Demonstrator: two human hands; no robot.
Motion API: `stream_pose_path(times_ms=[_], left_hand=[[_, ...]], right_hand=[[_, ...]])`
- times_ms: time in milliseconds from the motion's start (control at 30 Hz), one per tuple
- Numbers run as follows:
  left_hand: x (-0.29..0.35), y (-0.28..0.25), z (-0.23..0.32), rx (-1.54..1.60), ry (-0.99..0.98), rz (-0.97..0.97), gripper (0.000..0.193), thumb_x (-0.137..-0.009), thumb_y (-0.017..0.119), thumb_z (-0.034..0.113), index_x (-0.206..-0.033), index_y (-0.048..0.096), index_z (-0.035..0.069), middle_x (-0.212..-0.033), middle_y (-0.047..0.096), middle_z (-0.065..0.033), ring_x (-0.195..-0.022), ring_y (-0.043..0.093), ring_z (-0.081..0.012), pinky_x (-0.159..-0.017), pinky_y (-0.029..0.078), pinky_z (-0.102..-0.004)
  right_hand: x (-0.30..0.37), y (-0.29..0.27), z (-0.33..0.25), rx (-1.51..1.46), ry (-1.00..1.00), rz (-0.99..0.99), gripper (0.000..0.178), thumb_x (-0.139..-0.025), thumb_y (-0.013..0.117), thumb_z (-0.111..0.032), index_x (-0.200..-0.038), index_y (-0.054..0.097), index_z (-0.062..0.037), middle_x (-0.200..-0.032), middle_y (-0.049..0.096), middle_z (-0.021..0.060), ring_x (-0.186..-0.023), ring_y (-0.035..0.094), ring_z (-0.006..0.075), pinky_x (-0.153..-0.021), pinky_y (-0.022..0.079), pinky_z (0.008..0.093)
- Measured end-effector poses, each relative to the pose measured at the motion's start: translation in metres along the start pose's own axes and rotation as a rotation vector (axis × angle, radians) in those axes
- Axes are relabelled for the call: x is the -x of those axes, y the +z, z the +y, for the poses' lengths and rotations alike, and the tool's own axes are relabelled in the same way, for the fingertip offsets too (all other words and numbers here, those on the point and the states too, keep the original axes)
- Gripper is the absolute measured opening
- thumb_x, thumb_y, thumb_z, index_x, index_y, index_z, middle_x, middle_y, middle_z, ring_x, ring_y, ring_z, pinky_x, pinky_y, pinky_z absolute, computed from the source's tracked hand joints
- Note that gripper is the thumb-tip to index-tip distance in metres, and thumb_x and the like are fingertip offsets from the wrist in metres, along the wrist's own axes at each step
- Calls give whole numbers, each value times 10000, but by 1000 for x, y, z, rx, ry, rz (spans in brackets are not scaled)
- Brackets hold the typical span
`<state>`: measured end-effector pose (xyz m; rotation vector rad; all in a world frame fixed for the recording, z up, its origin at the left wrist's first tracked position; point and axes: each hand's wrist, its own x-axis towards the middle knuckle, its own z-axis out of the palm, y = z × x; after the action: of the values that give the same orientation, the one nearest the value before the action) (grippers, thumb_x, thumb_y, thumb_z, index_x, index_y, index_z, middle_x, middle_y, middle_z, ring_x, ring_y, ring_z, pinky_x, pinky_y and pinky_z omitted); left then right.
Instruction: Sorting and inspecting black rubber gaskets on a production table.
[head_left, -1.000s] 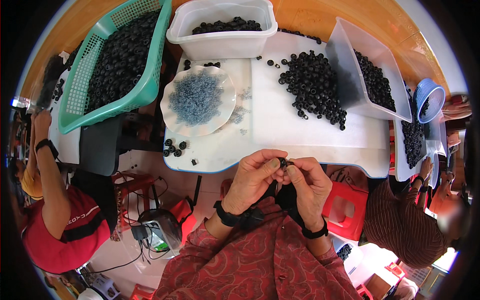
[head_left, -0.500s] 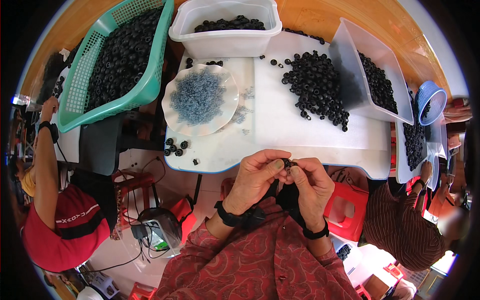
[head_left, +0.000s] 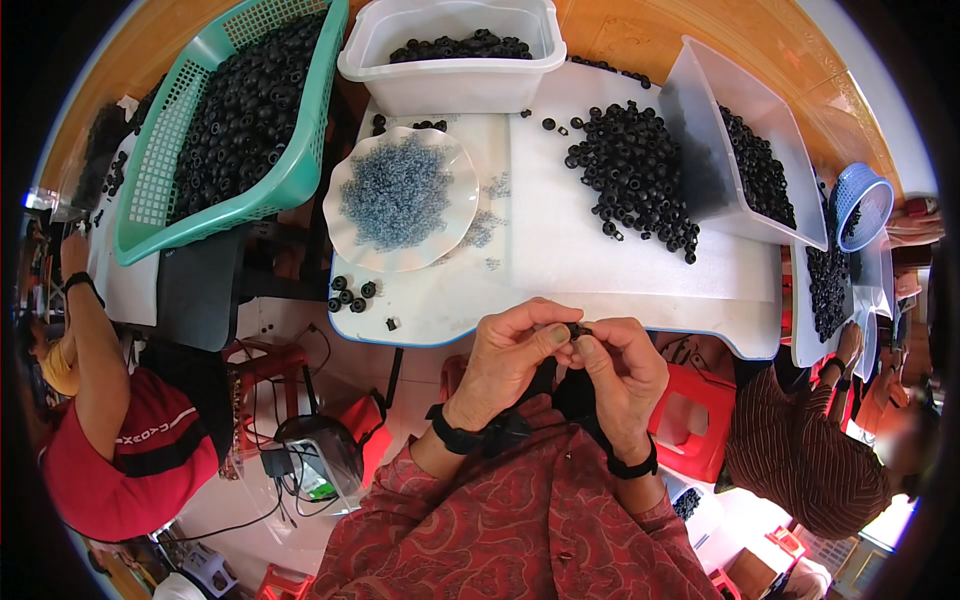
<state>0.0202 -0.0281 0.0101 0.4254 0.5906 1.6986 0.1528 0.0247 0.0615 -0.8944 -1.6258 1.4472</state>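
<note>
Green mesh basket [head_left: 200, 238]: placed well to the left of and beyond the grip, heaped with black rounded parts [head_left: 240, 110]. Loose black pieces [head_left: 347, 292]: scattered left of the grip, near the front edge of the counter [head_left: 455, 312]; could be knocked to the floor if caught by a passing sleeve. Scalloped white plate [head_left: 352, 247]: set beyond and left of the grip, piled with small bluish clear pieces [head_left: 395, 195]; strays are seen beside its right rim and could be swept away if brushed. White tub [head_left: 450, 92]: stood farther beyond, partly filled with black parts. Left grip [head_left: 498, 365]: closed, thumb and forefinger pinched. Small black part [head_left: 575, 331]: held between both grips, mostly hidden by fingertips; whether one piece or two is joined there cannot be told. Right grip [head_left: 627, 370]: closed on the same part from its right. A drop is judged the chief risk, since the part is held at about the counter's near edge and little of it is grasped. Black heap [head_left: 625, 165]: spread beyond and right of the grip; rolling could be caused by a bump to the translucent bin [head_left: 715, 75] just beside it.
</note>
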Motion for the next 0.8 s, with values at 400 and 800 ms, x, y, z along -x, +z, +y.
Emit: stream_pose_path(times_ms=[400,800], left_hand=[[3,-2,10,-353,101,20,180,-934,612,-39,-1095,692,-32,-993,646,-77,-795,659,-121,-705,556,-226],[4,-8,22,-366,6,81,162,-934,623,-27,-1087,674,-49,-912,646,-66,-735,623,-119,-695,530,-240]], right_hand=[[0,0,6,14,-27,-68,88,-914,627,70,-1001,617,64,-963,629,112,-804,692,155,-707,585,257],[-6,-1,13,127,-20,-116,133,-890,658,61,-1023,666,56,-962,652,120,-791,689,143,-703,573,235]])
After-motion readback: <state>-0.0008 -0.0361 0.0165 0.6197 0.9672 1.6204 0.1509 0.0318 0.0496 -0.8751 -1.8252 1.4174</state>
